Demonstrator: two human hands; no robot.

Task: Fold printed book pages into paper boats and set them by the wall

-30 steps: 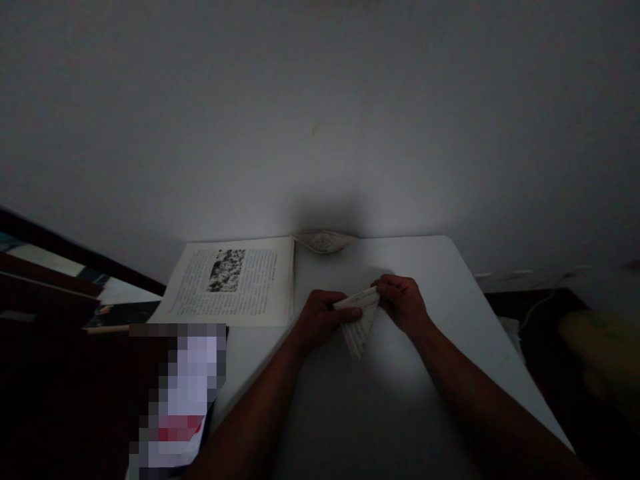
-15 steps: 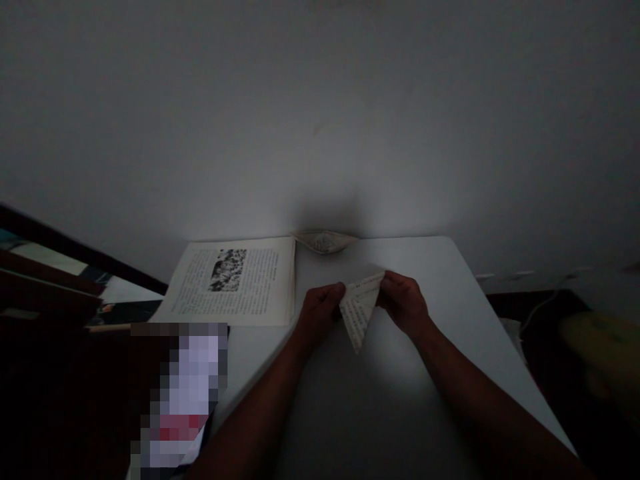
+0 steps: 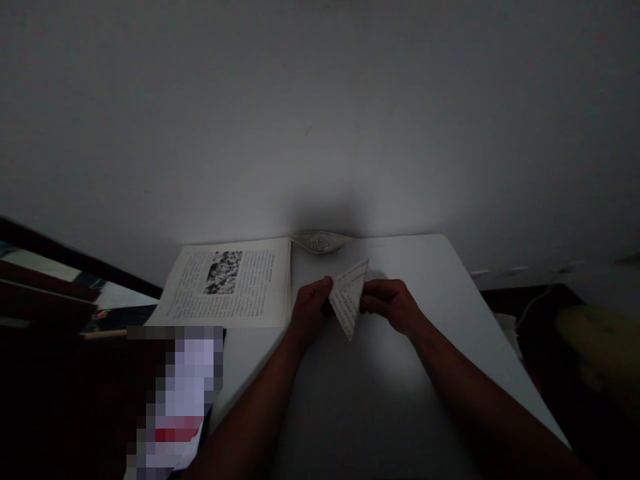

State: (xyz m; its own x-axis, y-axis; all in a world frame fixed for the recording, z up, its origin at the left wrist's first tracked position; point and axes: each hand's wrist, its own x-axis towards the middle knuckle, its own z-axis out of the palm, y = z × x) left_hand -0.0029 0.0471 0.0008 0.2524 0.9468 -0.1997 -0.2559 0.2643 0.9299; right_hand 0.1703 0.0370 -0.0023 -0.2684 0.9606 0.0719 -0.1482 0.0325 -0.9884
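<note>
Folded paper (image 3: 349,299), seemingly pinched between fingers (image 3: 324,287).

A second ago the folded printed sheet (image 3: 349,300) is held low under the left thumb. Now it stands lifted between both hands, narrower to the camera, with its upper corner free and pointing up. The left hand (image 3: 309,308) has slipped from across the top edge to pinch the left edge. The right hand (image 3: 390,305) has dropped from the upper corner to the right side. Both have drifted slightly toward the open book (image 3: 235,283).
</note>
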